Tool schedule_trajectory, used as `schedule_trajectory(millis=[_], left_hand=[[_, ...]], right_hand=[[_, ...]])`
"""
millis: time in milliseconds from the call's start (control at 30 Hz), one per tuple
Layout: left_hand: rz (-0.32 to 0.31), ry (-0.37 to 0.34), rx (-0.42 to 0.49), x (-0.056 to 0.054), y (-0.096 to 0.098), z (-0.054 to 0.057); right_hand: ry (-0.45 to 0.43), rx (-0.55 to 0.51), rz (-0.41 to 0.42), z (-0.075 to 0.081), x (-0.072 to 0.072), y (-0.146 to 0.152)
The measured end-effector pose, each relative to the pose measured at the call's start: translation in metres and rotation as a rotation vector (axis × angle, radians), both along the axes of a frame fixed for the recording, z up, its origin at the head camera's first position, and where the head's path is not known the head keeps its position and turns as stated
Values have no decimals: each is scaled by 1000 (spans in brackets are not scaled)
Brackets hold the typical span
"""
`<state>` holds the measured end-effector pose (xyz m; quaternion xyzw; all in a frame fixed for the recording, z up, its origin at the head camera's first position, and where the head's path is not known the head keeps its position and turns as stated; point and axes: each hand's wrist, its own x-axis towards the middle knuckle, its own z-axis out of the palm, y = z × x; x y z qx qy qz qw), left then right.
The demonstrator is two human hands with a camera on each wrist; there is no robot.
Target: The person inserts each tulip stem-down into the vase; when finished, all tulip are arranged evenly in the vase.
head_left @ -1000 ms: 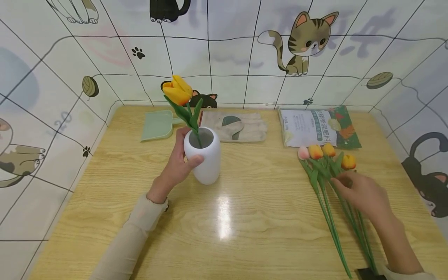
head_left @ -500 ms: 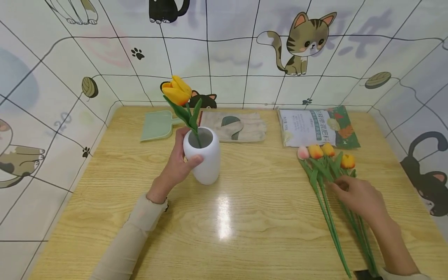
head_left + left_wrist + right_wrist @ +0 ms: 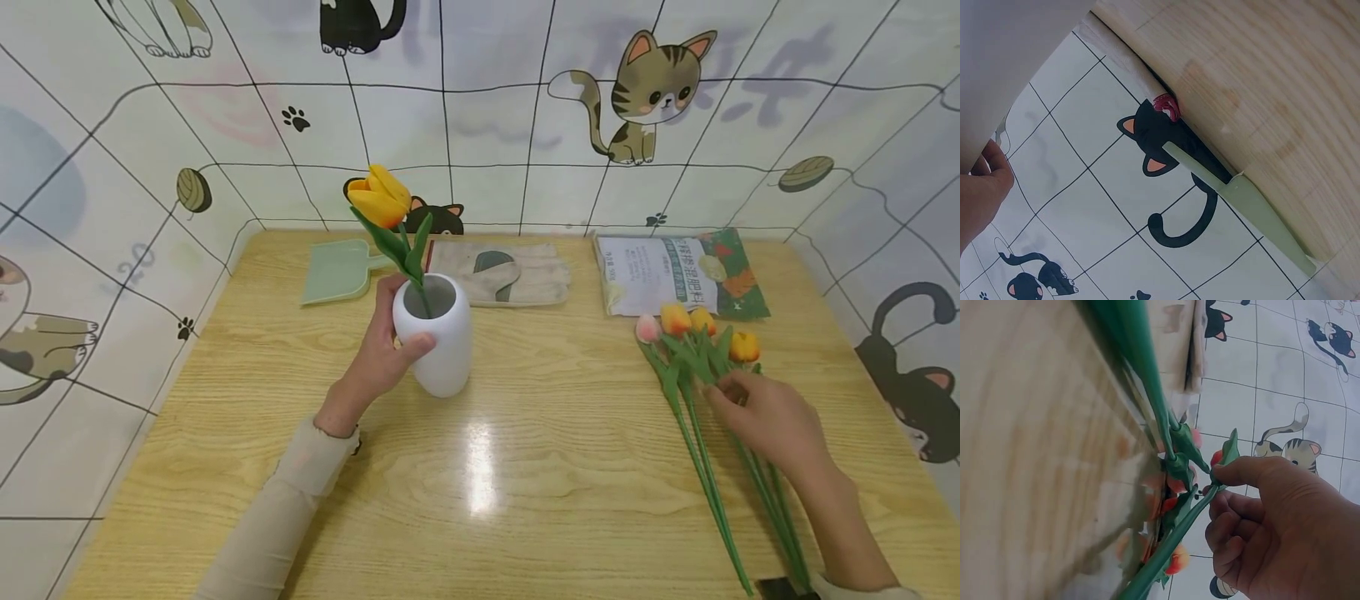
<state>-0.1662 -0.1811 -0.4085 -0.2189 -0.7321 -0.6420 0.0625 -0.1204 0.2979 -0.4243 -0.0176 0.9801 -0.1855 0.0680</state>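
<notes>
A white vase (image 3: 442, 354) is gripped round its side by my left hand (image 3: 381, 342), its mouth tipped slightly toward me. One yellow tulip (image 3: 381, 197) stands in it, leaning left. On the right, several tulips (image 3: 701, 450) with long green stems lie on the table, one pink-headed, the others orange-yellow. Over them, my right hand (image 3: 768, 417) pinches one tulip. In the right wrist view its thumb and forefinger hold that tulip's stem (image 3: 1188, 522) just under the leaves. The left wrist view shows the vase wall only as a pale blurred shape, with fingers beside it.
Along the back of the table (image 3: 555, 500) lie a pale green dustpan-like scoop (image 3: 337, 268), light gloves (image 3: 536, 275) and a printed plastic bag (image 3: 660, 275). A small black object (image 3: 780, 588) lies by the stem ends. A cat-patterned covering (image 3: 495, 125) rises behind.
My right hand has shifted slightly left among the tulips, and the orange heads nearest the bag have moved up a little. The left hand and vase stay put.
</notes>
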Motion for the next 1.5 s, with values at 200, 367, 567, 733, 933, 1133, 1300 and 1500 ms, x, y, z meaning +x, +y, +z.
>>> schedule_trajectory(millis=[200,367,567,733,933,1133,1300,1500], left_hand=[[6,2,-15,-1,-1,2],[10,4,-22,0,-1,1],[2,-3,-16,1,-2,0],[3,-2,-10,2,-2,0],[4,-1,-23,1,-2,-1],[7,10,-24,-1,0,-1],[17,15,-8,0,-1,-1],[13,6,-8,0,-1,-1]], right_hand=[[70,-7,-2,4,-3,-4],[97,-17,6,5,-7,-10],[94,-64,24,3,-12,-20],[139,-92,47,4,-17,-31],[156,-98,84,5,-25,-49],[162,-126,109,10,-34,-70],[195,-155,147,18,-44,-95],[216,-191,168,23,-54,-126]])
